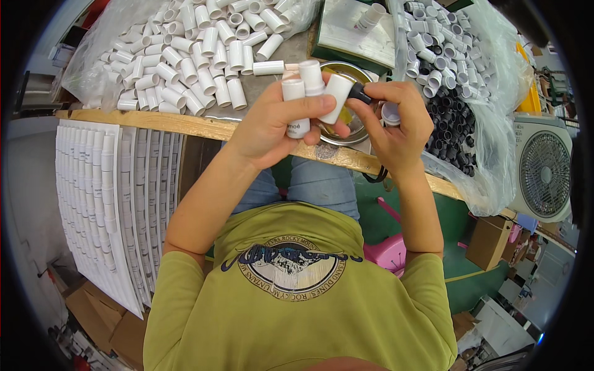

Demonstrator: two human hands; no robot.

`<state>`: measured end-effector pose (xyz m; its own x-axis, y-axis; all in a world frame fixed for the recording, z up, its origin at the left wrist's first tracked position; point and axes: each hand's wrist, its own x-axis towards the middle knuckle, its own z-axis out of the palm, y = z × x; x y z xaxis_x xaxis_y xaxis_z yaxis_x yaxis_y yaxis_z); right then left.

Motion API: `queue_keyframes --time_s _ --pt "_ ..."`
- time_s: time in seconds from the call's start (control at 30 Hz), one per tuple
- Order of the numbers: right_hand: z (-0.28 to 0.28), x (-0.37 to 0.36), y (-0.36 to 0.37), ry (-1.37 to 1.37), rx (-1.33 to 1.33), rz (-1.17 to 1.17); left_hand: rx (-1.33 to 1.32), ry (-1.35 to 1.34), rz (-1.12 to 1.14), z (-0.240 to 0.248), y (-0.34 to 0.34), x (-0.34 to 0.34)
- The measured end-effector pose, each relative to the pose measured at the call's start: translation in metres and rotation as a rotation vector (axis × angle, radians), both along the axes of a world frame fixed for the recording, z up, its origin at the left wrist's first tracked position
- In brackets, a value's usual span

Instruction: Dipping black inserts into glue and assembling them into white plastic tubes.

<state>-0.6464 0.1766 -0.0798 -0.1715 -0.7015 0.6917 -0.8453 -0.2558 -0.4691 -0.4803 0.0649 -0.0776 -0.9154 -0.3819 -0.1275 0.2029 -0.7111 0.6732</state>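
Observation:
My left hand (278, 120) is closed around a few white plastic tubes. One white tube (296, 110) with print on it stands upright against the fingers, and a stepped white tube (311, 75) rises behind it. A third white tube (335, 99) is pinched under the thumb, tilted with its top toward the right. My right hand (399, 117) pinches a small black plastic piece (359, 93) between thumb and forefinger, close to the tilted tube's upper end. A white, cup-like piece (390, 114) sits within the curled fingers of this hand.
A round metal dish (350, 137) lies behind my hands. Loose white tubes (204, 62) heap at the back left. White collars (442, 46) and black pieces (448, 133) fill a clear bag at right. A wooden edge (185, 125) fronts the bench; a fan (544, 173) stands far right.

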Motion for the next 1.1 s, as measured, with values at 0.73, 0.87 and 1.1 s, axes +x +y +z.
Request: queue_keyframes --time_s 0.73,0.87,1.1 --pt "0.000 0.014 0.001 -0.039 0.413 0.047 -0.774 -0.215 0.339 -0.013 -0.013 0.031" --pt "0.017 0.023 0.004 -0.752 0.259 0.047 -0.973 -0.128 0.433 -0.016 -0.010 0.027" --pt "-0.002 0.023 0.004 -0.526 0.233 0.188 -1.477 -0.154 0.500 -0.003 -0.006 0.022"
